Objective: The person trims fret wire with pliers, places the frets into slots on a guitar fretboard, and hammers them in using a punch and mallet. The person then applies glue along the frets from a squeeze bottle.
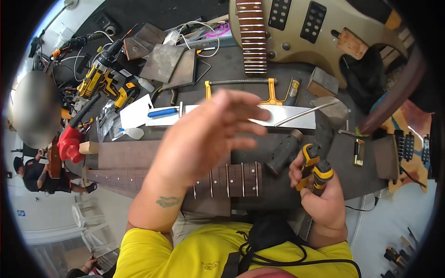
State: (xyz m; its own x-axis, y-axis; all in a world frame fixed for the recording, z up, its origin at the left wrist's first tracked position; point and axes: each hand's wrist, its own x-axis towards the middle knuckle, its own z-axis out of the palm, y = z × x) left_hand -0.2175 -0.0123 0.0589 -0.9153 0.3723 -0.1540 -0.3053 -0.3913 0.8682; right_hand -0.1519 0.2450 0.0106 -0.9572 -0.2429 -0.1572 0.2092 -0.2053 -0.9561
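My left hand (208, 125) hovers over the table with its fingers spread, holding nothing. Partly below that forearm lies a dark guitar neck (220, 180) with dot inlays; bright fret wires cross its near end, some with ends sticking past the edge. My right hand (322, 199) is closed around pliers with yellow-and-black handles (308, 162), right of the neck; their head looks dark and blurred. A long thin metal strip, apparently fret wire (301, 115), rests across a white bar (294, 121) beyond my hands. A blue-handled tool (162, 112) sits on the bar's left part.
A dark cylinder (283, 152) lies between neck and pliers. Farther back are a yellow hacksaw (273, 92), a wooden block (323, 82) and a guitar body (301, 51). Left are a yellow drill (99, 81) and a red clamp (69, 146). Another person (41, 173) is at far left.
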